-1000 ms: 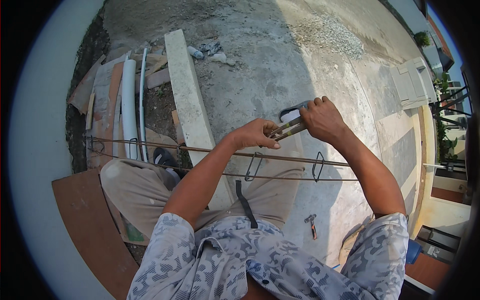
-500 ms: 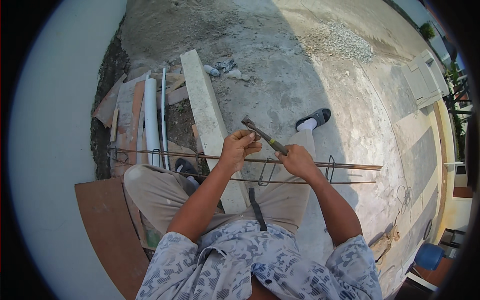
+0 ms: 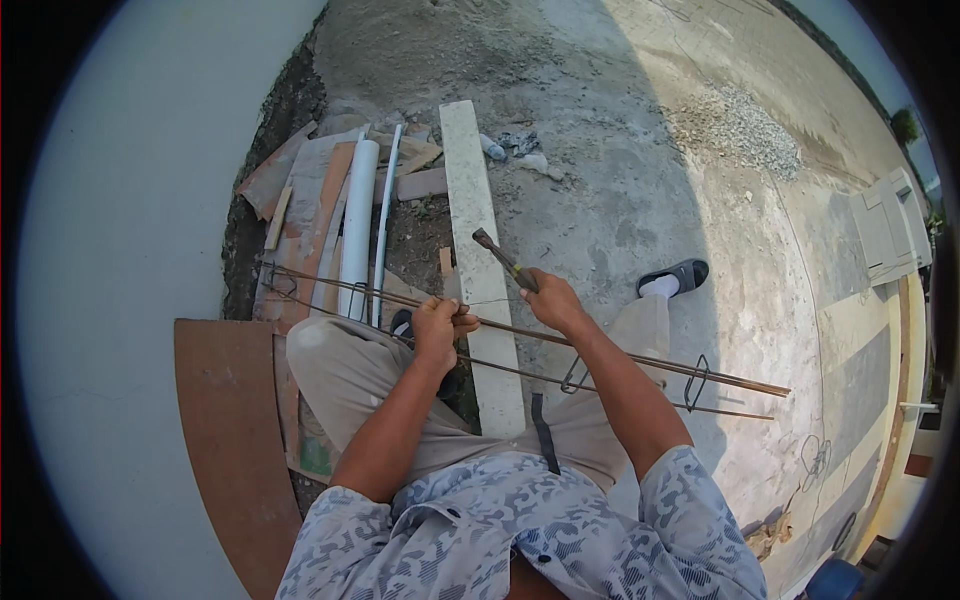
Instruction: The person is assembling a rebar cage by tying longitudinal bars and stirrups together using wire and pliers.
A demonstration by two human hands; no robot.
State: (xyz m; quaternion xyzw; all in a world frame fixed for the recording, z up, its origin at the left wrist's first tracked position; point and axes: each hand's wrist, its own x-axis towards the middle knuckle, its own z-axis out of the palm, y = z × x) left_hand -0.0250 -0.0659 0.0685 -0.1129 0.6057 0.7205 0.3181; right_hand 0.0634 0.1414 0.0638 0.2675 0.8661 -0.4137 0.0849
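Note:
Rusty steel rebar rods with bent wire stirrups lie across my thighs, slanting down to the right. My left hand is closed at the upper rods, fingertips pinching a thin wire. That wire stretches right toward my right hand, which is wrapped round the green-and-yellow handles of a pair of pincers. Their dark metal head points up and left, above a pale concrete beam. Where the wire meets the rods is hidden behind my left fingers.
White pipes and boards lie left of the beam, alongside a white wall. A brown panel rests at my left. Gravel is heaped at the far right, and a pale concrete block-like structure stands at the right.
My left hand has lowered to the rods, apart from the pincers. The pincers have moved slightly left in my right hand, and a thin wire now shows between the hands. The view has shifted.

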